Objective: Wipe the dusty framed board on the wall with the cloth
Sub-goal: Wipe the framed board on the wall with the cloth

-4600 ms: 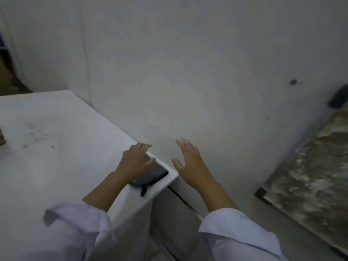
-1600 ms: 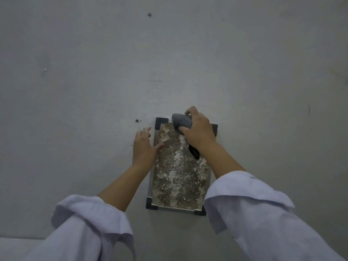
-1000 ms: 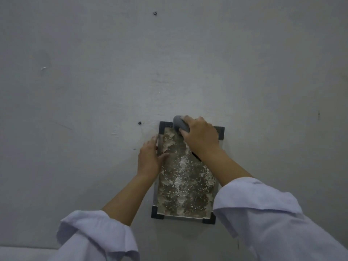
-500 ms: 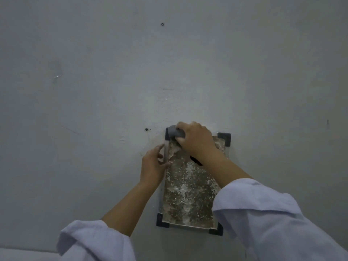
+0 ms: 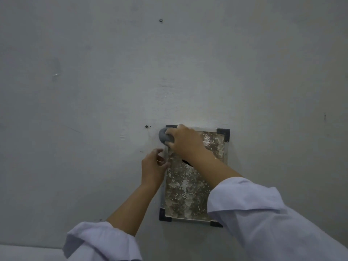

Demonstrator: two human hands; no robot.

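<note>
1. Head view: right hand (image 5: 185, 141) clutches the bunched cloth (image 5: 164, 137) at the board (image 5: 194, 178)'s top-left corner on the wall (image 5: 94, 91).
2. Left hand (image 5: 153, 169) pinches the board's left edge.
3. Cloth looks soft; the board seems stiff, best steadied by its frame.

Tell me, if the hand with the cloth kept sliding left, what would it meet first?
Probably nothing solid: the right hand with the cloth already overhangs the board's top-left corner. Bare wall follows, then a small screw slightly higher.

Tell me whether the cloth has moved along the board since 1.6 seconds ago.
Yes. The cloth in the right hand slid left along the board top, now at the top-left corner bracket.
</note>
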